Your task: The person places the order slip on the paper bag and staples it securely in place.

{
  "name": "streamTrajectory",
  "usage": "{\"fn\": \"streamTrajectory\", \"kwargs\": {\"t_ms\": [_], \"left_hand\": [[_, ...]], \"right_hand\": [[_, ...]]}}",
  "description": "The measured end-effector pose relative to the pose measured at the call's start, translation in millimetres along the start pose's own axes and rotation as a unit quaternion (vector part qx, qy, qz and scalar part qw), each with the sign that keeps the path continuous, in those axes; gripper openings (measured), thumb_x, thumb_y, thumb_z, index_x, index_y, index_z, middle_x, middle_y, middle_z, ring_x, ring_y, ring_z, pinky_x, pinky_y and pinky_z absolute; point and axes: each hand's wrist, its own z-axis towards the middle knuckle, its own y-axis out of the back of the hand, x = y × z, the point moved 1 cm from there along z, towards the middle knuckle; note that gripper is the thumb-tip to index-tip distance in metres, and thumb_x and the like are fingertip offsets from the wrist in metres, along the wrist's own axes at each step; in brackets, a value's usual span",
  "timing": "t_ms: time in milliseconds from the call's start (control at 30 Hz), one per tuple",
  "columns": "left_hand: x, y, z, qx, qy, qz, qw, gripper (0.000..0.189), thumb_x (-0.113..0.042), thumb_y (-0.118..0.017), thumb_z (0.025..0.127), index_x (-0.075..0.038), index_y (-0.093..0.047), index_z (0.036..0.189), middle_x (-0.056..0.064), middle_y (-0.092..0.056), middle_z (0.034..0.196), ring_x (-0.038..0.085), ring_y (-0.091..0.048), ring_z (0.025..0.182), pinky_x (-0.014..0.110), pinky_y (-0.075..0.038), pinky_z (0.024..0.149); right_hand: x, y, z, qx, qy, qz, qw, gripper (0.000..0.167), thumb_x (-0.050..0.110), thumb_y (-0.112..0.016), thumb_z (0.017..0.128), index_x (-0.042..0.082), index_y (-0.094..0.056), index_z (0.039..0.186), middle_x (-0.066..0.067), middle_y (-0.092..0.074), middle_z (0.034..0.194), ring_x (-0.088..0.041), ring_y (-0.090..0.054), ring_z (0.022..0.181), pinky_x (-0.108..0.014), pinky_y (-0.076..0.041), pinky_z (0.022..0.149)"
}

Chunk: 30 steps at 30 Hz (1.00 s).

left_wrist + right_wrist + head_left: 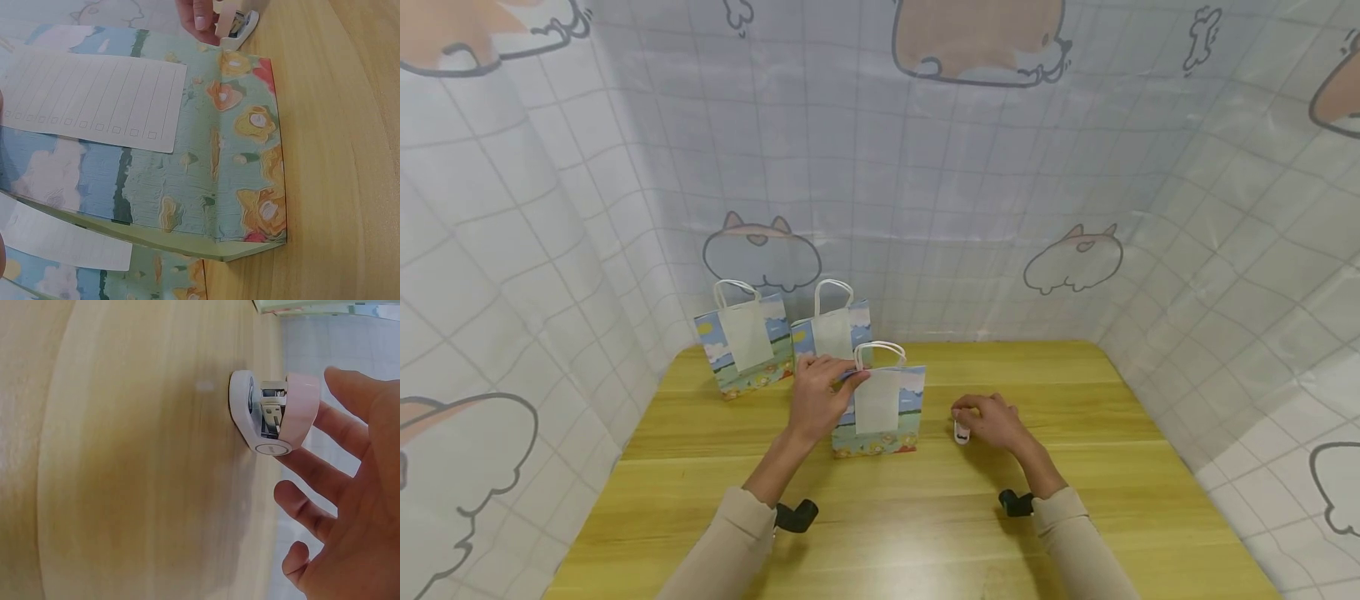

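At the upper left edge of the front paper gift bag (908,408), my left hand (820,398) pinches the paper with the thumb on its front. The bag stands upright and carries white handles, a painted flower meadow and a white lined panel (94,97). To its right, my right hand (992,419) is at a small pink-and-white stapler (303,406). The stapler's white base rests on the table, its metal insides showing under the raised pink top. In the right wrist view, the thumb is beside the pink top, and two fingers reach behind it, with the others loosely bent.
Two matching paper bags stand behind, one at the far left (747,342) and one (831,329) partly hidden by the left hand and front bag. The wooden table (895,525) meets a hanging curtain (940,192) with cartoon dogs at the back and sides.
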Motion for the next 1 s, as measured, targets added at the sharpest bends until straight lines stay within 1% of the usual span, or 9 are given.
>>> {"fn": "streamTrajectory", "kwargs": {"t_ms": [133, 300, 433, 567, 633, 733, 800, 900, 1000], "left_hand": [[-0.1, 0.1, -0.2, -0.001, 0.000, -0.002, 1.0000, 0.016, -0.024, -0.084, 0.081, -0.014, -0.081, 0.092, 0.001, -0.077, 0.086, 0.019, -0.067, 0.079, 0.043, -0.034, 0.077], [-0.5, 0.2, -0.7, 0.000, -0.002, 0.000, 1.0000, 0.016, -0.024, -0.084, 0.081, -0.014, -0.081, 0.092, 0.001, -0.077, 0.085, 0.019, -0.068, 0.079, 0.043, -0.035, 0.077], [-0.4, 0.3, -0.4, -0.001, -0.002, 0.002, 1.0000, 0.015, -0.025, -0.084, 0.081, -0.014, -0.081, 0.091, 0.001, -0.077, 0.085, 0.020, -0.068, 0.079, 0.043, -0.035, 0.077], [-1.1, 0.6, 0.3, -0.002, -0.003, 0.002, 1.0000, 0.016, -0.025, -0.084, 0.081, -0.014, -0.080, 0.091, 0.001, -0.077, 0.085, 0.020, -0.068, 0.080, 0.043, -0.035, 0.078], [-1.6, 0.5, 0.7, -0.004, -0.007, 0.001, 1.0000, 0.016, -0.024, -0.085, 0.080, -0.014, -0.080, 0.091, 0.001, -0.077, 0.084, 0.020, -0.068, 0.079, 0.043, -0.034, 0.077], [-2.0, 0.2, 0.6, -0.008, -0.013, 0.000, 0.9999, 0.016, -0.023, -0.085, 0.079, -0.014, -0.080, 0.091, 0.001, -0.077, 0.084, 0.020, -0.068, 0.079, 0.043, -0.034, 0.076], [-1.9, 0.1, 0.6, -0.010, -0.015, -0.001, 0.9998, 0.016, -0.022, -0.086, 0.078, -0.014, -0.081, 0.091, 0.001, -0.077, 0.084, 0.020, -0.068, 0.079, 0.043, -0.034, 0.076], [-1.7, 0.2, 0.5, -0.010, -0.013, -0.003, 0.9999, 0.016, -0.023, -0.086, 0.078, -0.014, -0.081, 0.091, 0.000, -0.077, 0.084, 0.019, -0.068, 0.079, 0.043, -0.035, 0.076], [-1.2, 0.1, 0.6, -0.008, -0.008, -0.006, 0.9999, 0.016, -0.023, -0.086, 0.079, -0.014, -0.081, 0.091, 0.000, -0.077, 0.085, 0.019, -0.068, 0.080, 0.042, -0.035, 0.077]], "right_hand": [[-2, -1, -0.6, 0.003, 0.003, 0.000, 1.0000, 0.031, 0.041, -0.053, 0.105, 0.024, -0.070, 0.124, 0.006, -0.068, 0.124, -0.040, -0.042, 0.129, -0.068, -0.020, 0.097], [-1, -1, -2.5, 0.003, 0.005, -0.008, 0.9999, 0.032, 0.040, -0.056, 0.103, 0.022, -0.069, 0.126, 0.001, -0.067, 0.128, -0.040, -0.045, 0.125, -0.071, -0.022, 0.094], [-1, 0, -4.1, 0.005, 0.009, -0.015, 0.9998, 0.033, 0.041, -0.056, 0.104, 0.021, -0.068, 0.127, 0.000, -0.066, 0.129, -0.041, -0.046, 0.125, -0.071, -0.023, 0.093], [-2, 3, -6.5, 0.011, 0.014, -0.017, 0.9997, 0.036, 0.041, -0.056, 0.103, 0.019, -0.067, 0.130, -0.002, -0.066, 0.130, -0.043, -0.046, 0.127, -0.074, -0.021, 0.095], [-3, 6, -8.2, 0.015, 0.017, -0.012, 0.9997, 0.036, 0.039, -0.058, 0.103, 0.018, -0.067, 0.130, -0.004, -0.065, 0.131, -0.045, -0.045, 0.127, -0.079, -0.018, 0.095], [-5, 7, -9.9, 0.021, 0.016, -0.003, 0.9996, 0.037, 0.037, -0.062, 0.101, 0.016, -0.067, 0.130, -0.005, -0.065, 0.131, -0.044, -0.045, 0.127, -0.081, -0.017, 0.096], [-6, 8, -11.0, 0.021, 0.014, -0.001, 0.9997, 0.038, 0.037, -0.065, 0.099, 0.015, -0.067, 0.130, -0.005, -0.066, 0.129, -0.043, -0.046, 0.125, -0.080, -0.018, 0.096], [-8, 9, -11.6, 0.018, 0.010, -0.005, 0.9998, 0.043, 0.041, -0.068, 0.097, 0.014, -0.067, 0.130, -0.003, -0.067, 0.126, -0.040, -0.048, 0.123, -0.075, -0.025, 0.096], [-9, 10, -12.4, 0.012, 0.004, -0.010, 0.9999, 0.047, 0.046, -0.069, 0.094, 0.014, -0.067, 0.129, -0.003, -0.067, 0.123, -0.037, -0.050, 0.118, -0.071, -0.030, 0.094]]}}
